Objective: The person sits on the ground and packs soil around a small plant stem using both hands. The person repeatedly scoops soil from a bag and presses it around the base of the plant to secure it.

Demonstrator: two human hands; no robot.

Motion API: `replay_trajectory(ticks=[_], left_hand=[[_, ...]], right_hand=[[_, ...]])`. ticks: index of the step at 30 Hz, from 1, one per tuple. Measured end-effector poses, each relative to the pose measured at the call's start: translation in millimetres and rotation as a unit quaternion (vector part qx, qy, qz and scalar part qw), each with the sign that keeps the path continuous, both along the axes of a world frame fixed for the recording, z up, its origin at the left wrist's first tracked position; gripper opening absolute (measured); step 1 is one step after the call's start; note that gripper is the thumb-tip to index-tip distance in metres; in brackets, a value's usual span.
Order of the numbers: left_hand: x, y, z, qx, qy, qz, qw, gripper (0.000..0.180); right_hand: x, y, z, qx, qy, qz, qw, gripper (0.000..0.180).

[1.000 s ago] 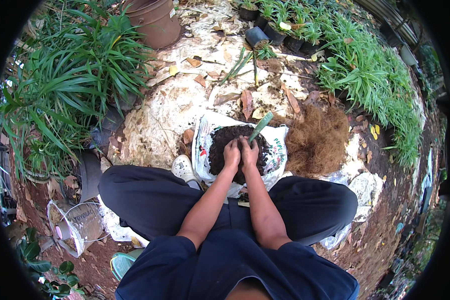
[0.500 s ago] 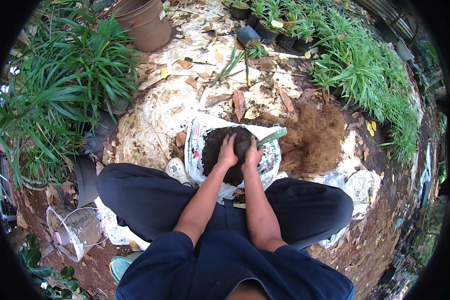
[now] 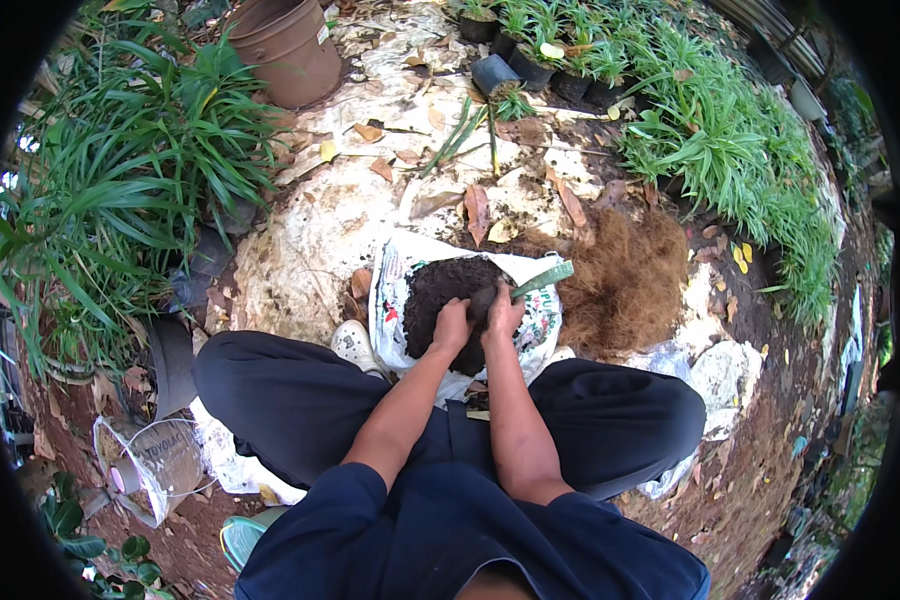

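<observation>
Both hands are pressed down into the heap of dark soil in the open white printed sack, which lies just in front of the knees. The left hand is curled into the soil. The right hand seems closed on something small and dark; it cannot be told for sure. The flat green tool is now lying lower than a second ago, so digging by hand is going on.

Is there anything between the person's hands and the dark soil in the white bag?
Nothing visible. Both the left hand and the right hand already rest on the soil heaped in the open bag. The green-handled tool lies beside the right hand, not in the way.
</observation>
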State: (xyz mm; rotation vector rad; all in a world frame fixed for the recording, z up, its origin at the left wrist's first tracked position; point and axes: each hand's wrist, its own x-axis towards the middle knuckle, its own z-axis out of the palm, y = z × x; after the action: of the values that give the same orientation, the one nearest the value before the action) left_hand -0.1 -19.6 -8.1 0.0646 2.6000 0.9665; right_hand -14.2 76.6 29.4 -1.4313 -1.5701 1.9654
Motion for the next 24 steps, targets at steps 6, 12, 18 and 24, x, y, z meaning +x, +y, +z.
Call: replay_trajectory(ticks=[6,12,18,24], left_hand=[[-7,1,-3,0.287,-0.098,0.363,0.881,0.015],[-13,3,-2,0.48,-0.136,0.4,0.769,0.023],[-2,18,0,0.392,-0.117,0.396,0.822,0.033],[-9,12,11,0.385,-0.046,0.378,0.84,0.024]], right_hand=[[6,1,-1,-0.033,-0.02,0.082,0.996,0.018],[6,-13,-2,0.024,-0.048,0.174,0.983,0.036],[10,-26,-3,0.097,0.002,0.139,0.985,0.03],[9,-21,5,-0.06,0.043,0.17,0.983,0.022]])
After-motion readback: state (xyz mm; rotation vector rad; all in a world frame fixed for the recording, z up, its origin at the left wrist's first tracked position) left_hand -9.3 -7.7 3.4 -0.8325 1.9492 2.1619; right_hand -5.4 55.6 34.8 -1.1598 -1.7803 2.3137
